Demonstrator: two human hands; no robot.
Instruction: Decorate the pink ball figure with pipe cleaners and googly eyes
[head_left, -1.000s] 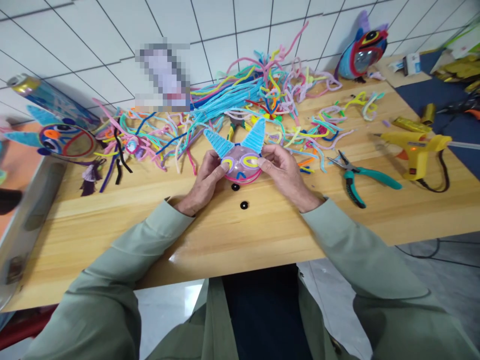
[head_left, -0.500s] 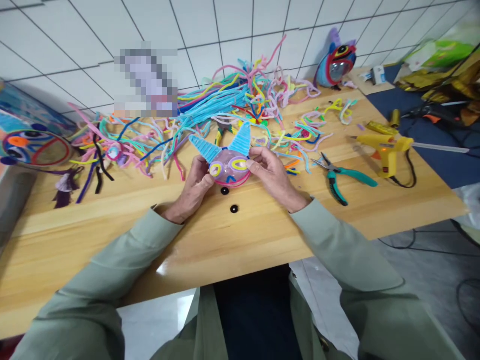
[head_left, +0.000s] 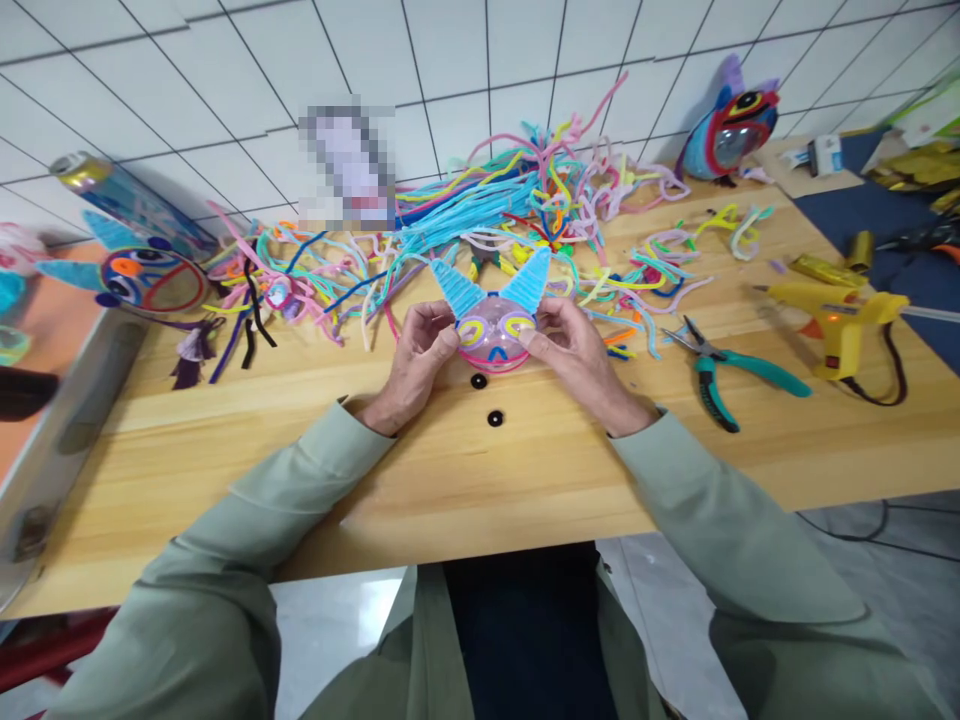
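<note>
Between my hands is a pipe-cleaner animal face (head_left: 491, 345) with two blue ears, yellow-and-lilac eye rings, a small blue nose and a pink rim. My left hand (head_left: 420, 360) grips its left edge, thumb by the left eye ring. On the opposite edge my right hand (head_left: 574, 360) is closed, its thumb pressing near the right eye ring. Fingers behind the face are hidden. Just below it lie two small black discs with pale centres, an upper disc (head_left: 478, 381) and a lower disc (head_left: 495, 419).
Teal-handled pliers (head_left: 724, 370) and a yellow glue gun (head_left: 836, 315) lie to the right. Behind my hands spreads a heap of pipe cleaners (head_left: 480, 210). Finished faces stand at the left (head_left: 154, 280) and back right (head_left: 731, 125). A can (head_left: 131, 200) leans by the wall.
My view has swung left, so everything sits further right in the picture. The face looks more level now, and my left thumb has moved up toward its left eye ring.
</note>
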